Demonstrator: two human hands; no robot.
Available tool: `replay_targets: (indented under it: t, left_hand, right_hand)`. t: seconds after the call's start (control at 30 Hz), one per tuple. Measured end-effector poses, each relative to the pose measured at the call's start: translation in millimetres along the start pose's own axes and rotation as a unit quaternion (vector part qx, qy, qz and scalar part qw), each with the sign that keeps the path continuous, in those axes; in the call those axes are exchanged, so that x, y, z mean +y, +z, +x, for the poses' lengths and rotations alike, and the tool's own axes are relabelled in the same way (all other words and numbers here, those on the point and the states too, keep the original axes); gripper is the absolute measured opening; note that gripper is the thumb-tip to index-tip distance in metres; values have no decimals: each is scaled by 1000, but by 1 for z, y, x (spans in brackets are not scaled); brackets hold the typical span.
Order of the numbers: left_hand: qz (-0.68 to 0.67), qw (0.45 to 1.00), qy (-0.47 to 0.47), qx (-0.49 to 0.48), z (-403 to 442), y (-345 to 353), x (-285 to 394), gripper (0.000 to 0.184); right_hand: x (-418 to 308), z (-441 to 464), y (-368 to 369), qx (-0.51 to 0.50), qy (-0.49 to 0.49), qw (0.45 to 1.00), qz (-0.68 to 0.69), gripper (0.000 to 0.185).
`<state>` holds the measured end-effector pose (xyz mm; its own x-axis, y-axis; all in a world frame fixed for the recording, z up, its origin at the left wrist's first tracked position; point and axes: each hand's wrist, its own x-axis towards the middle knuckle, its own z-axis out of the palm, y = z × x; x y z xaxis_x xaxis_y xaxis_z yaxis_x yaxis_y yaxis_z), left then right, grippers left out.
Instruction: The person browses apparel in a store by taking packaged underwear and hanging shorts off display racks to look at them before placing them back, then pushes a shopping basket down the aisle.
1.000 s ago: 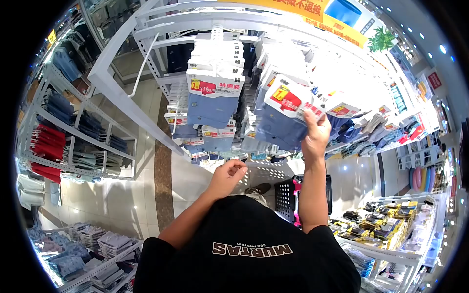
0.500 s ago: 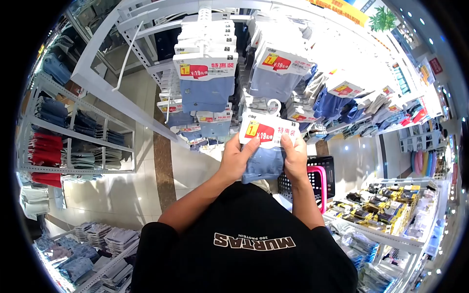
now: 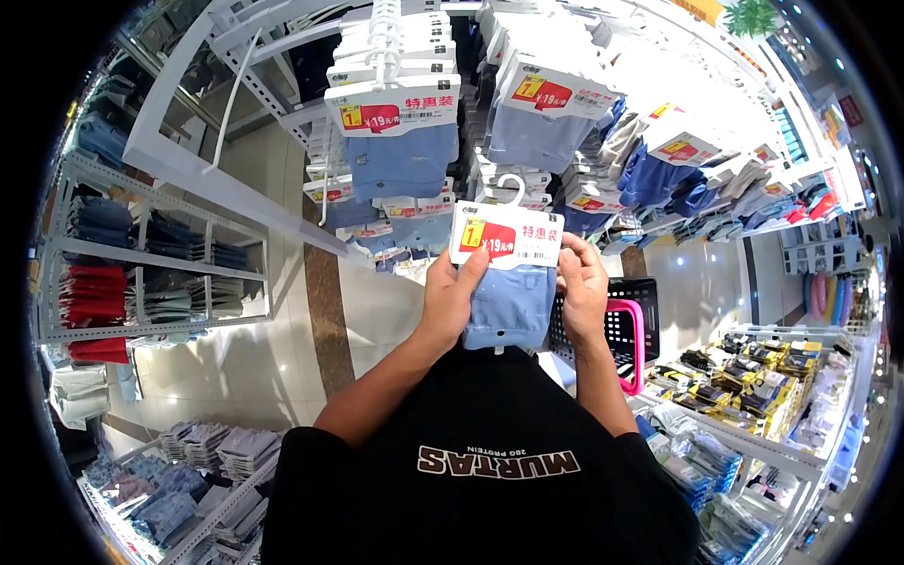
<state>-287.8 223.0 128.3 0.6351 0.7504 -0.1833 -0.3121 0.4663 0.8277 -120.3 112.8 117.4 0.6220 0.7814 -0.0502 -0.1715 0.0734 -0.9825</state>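
A folded light-blue garment point(image 3: 509, 303) hangs below a white cardboard header card point(image 3: 540, 247) with a red and yellow price label and a small white hook on top. My left hand point(image 3: 450, 299) holds this pack by its left side, thumb on the card's front and the other fingers hidden behind. My right hand point(image 3: 584, 290) is closed at the card's right edge, with bent fingers near its upper corner. Just beyond the pack, similar blue garments point(image 3: 403, 162) on matching cards hang in rows from a rack.
A black basket point(image 3: 644, 294) with a pink handle point(image 3: 637, 353) is right of my right hand. White rack rails point(image 3: 212, 179) run at the upper left. Shelves of folded clothes point(image 3: 97, 292) stand left, and yellow-and-black packs point(image 3: 753, 381) fill a display at right.
My right hand has shifted from the card's lower front to its right edge, with its fingers now bent. The pack has moved slightly left, and more of the blue garment shows.
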Motion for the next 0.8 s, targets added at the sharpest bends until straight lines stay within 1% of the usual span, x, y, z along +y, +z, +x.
replay_targets:
  t: [0.1,0.23,0.27,0.37,0.4,0.5,0.53,0.6,0.63,0.67,0.7,0.73,0.77,0.8]
  left_hand:
    - [42,998,46,17,1,-2,-5,34]
    - [33,998,46,20,2,2,-5,34]
    - [18,999,39,19,1,4,-6,34]
    - [11,999,43,22,-1,4,-10,34]
    - [15,999,47,23,-1,5,-11,33]
    - [110,988,105,40,-5,3,-9,32]
    - [145,983,111,30,-9,3,-6,39]
    - [260,954,128,-72,-16,12,0,47]
    - [315,931,135,-122,-21,16,2,53]
    - [327,920,134,-170,-25,20,1,62]
    - [338,906,134,-219,-28,24,1,72]
    - [390,868,167,-260,-26,29,10,73]
    - [397,859,174,-272,-26,28,8,71]
    - [405,851,181,-282,-25,28,5,68]
  right_hand:
    - [0,0,7,36,-27,999,-23,39]
    - [4,-4,23,18,-50,998,-14,42]
    - [9,-6,22,-3,-25,1000,4,50]
    - [4,-10,37,3,-93,995,-21,62]
    - [1,-13,37,15,-69,997,-35,73]
    - [4,-16,32,47,-78,995,-45,78]
    - [6,-18,33,38,-97,993,-51,80]
    - [8,-19,39,-8,-59,990,128,80]
    - [9,-20,41,-30,-40,975,217,80]
    - [11,-24,40,-65,27,963,259,81]
    - [17,-14,36,-159,96,885,427,76]
    - [20,-10,32,-178,140,863,452,73]
    - [23,-8,27,-196,184,837,476,71]
    - [25,-7,26,-200,196,819,502,67]
